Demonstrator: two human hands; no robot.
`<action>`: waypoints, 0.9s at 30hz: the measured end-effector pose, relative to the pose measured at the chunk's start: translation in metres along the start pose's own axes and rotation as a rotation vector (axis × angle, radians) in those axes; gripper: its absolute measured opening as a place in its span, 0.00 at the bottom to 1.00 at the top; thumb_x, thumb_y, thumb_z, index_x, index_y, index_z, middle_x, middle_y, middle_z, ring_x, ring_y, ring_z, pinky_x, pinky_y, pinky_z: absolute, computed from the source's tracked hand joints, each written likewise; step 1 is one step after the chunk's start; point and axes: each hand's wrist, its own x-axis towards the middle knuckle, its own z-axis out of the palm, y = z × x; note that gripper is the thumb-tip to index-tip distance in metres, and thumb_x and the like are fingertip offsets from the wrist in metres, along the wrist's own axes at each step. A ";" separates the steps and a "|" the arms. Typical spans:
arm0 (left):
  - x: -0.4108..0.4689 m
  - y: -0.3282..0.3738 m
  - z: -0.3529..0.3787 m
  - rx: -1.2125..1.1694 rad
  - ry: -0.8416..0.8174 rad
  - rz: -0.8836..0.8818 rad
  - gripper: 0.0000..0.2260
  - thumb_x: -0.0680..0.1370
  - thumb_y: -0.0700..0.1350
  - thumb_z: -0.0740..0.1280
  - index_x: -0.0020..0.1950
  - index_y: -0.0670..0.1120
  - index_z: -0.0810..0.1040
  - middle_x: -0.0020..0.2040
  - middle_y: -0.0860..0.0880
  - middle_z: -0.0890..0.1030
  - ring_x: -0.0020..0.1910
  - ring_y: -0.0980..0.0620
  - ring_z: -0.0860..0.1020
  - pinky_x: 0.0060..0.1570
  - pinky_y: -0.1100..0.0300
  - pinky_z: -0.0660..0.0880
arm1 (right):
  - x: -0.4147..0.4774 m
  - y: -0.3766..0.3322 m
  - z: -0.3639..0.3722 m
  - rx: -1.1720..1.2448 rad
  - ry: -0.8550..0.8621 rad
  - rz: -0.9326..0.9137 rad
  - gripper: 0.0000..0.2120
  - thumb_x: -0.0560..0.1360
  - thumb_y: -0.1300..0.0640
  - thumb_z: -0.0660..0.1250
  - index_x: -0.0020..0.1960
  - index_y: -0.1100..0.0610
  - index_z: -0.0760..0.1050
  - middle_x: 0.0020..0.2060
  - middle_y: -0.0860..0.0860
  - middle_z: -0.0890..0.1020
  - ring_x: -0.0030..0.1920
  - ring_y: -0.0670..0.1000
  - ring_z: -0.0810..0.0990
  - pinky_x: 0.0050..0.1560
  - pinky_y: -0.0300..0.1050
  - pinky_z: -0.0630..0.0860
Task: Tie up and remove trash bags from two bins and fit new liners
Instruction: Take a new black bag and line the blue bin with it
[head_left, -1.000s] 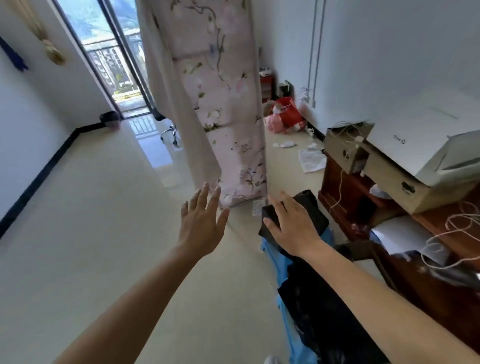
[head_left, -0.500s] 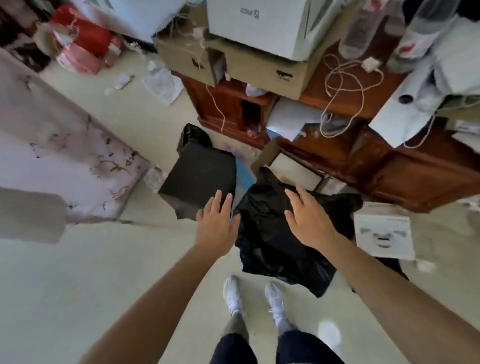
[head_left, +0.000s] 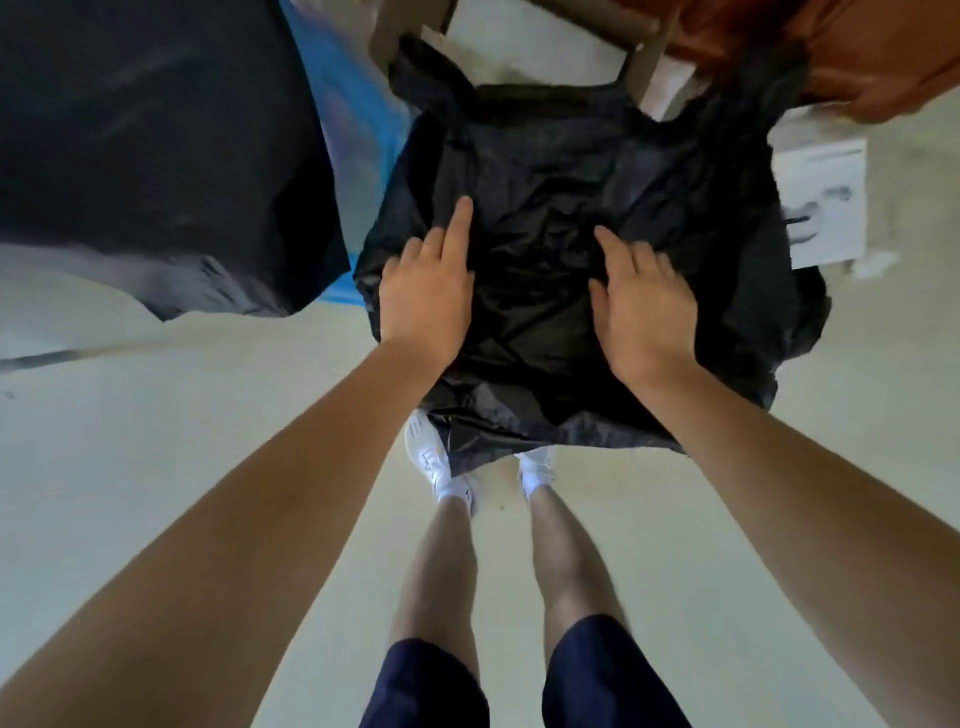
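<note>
Black trash bag (head_left: 571, 171), touched from above
L hand (head_left: 423, 296) & R hand (head_left: 647, 306) rest atop, fingers loose, no grasp; contents hidden.

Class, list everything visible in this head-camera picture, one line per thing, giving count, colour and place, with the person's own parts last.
trash bag: one, black, centre, under both hands
second bag: one, black, upper left
blue plastic: one, blue, between the two bags; sheet or bin, cannot tell
cardboard: one piece, brown, top, behind the trash bag
wooden furniture: one, reddish brown, top right
printed box: one, white, right edge
floor: one, pale cream, under everything
shoes: two, white, just below the trash bag
shorts: one pair, navy, bottom
left hand: one, rests on the trash bag's left part
right hand: one, rests on its right part
</note>
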 end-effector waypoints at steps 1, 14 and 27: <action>-0.004 -0.001 0.000 -0.001 0.023 0.000 0.29 0.79 0.43 0.65 0.79 0.44 0.59 0.57 0.40 0.78 0.54 0.37 0.75 0.50 0.43 0.72 | -0.002 0.000 -0.001 -0.020 0.012 -0.014 0.25 0.79 0.56 0.65 0.75 0.56 0.67 0.57 0.59 0.79 0.56 0.62 0.76 0.53 0.57 0.73; -0.109 -0.006 -0.248 -0.127 0.442 -0.150 0.07 0.73 0.36 0.70 0.50 0.41 0.78 0.43 0.42 0.79 0.41 0.38 0.77 0.41 0.48 0.72 | -0.049 -0.083 -0.231 0.212 0.080 -0.384 0.30 0.74 0.58 0.72 0.73 0.49 0.68 0.43 0.47 0.76 0.46 0.52 0.77 0.42 0.46 0.74; -0.402 -0.058 -0.349 -0.062 0.847 -0.839 0.11 0.65 0.33 0.70 0.44 0.42 0.74 0.42 0.43 0.77 0.40 0.39 0.75 0.39 0.56 0.63 | -0.162 -0.300 -0.308 0.227 -0.038 -1.212 0.21 0.73 0.50 0.71 0.64 0.49 0.75 0.39 0.45 0.78 0.40 0.51 0.81 0.35 0.45 0.73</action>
